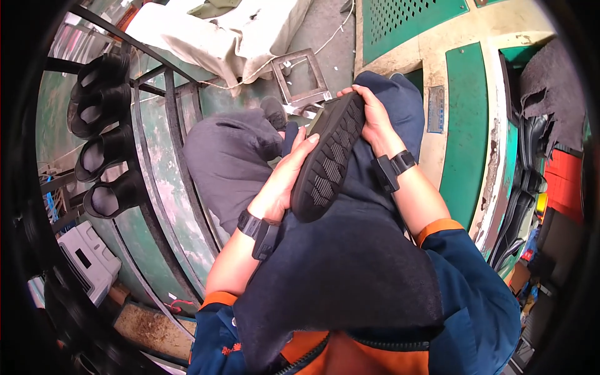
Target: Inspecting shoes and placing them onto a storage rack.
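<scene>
A black shoe (329, 157) lies sole up across my lap, its ribbed tread facing the camera. My left hand (285, 178) holds its left side near the heel, fingers flat against the edge. My right hand (374, 119) cups the toe end from the right, fingers curled over the tip. Both wrists wear black bands. A dark blue apron (350, 262) covers my lap under the shoe.
Several black boots (103, 137) hang open-end out on a dark metal rack at the left. A white cloth (219, 31) and a square metal frame (301, 76) lie on the floor ahead. A green and cream machine (465, 119) with dark shoes on it stands at the right.
</scene>
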The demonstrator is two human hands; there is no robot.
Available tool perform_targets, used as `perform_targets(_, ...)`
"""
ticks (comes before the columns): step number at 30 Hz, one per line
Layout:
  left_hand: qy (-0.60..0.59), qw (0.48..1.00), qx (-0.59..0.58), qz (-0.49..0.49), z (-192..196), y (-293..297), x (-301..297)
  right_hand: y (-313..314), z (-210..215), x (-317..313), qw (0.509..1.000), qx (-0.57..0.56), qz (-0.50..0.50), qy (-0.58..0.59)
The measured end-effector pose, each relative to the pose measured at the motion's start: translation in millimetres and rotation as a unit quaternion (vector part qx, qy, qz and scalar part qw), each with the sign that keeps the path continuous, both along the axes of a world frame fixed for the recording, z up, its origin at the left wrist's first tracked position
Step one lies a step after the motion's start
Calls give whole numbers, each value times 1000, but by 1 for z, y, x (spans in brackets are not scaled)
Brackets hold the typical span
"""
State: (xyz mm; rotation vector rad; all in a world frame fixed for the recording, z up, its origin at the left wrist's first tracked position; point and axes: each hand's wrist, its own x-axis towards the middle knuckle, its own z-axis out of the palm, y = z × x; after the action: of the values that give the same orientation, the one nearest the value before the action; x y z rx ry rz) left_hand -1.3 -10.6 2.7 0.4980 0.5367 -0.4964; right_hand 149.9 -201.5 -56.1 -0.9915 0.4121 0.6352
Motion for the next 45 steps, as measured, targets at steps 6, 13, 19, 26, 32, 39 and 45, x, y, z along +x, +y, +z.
perform_targets(6,18,999,27,-13,8,10,-14,6,0,-8,999,17,38,-24)
perform_targets(13,-15,997,47,-52,4,9,-3,4,10,-9,998,15,11,-59)
perform_targets(19,0,996,66,-62,9,4,-5,1,13,-6,997,55,13,-59)
perform_targets(26,-149,961,233,7,20,39,34,21,46,2,983,13,164,-79)
perform_targets(32,-73,955,287,-14,2,36,100,50,49,7,949,-31,268,-163)
perform_targets(39,-27,984,161,-69,-33,4,113,50,34,-9,962,-71,198,-177)
perform_targets(45,-43,983,177,-30,-15,3,93,57,48,-28,957,-85,176,-215)
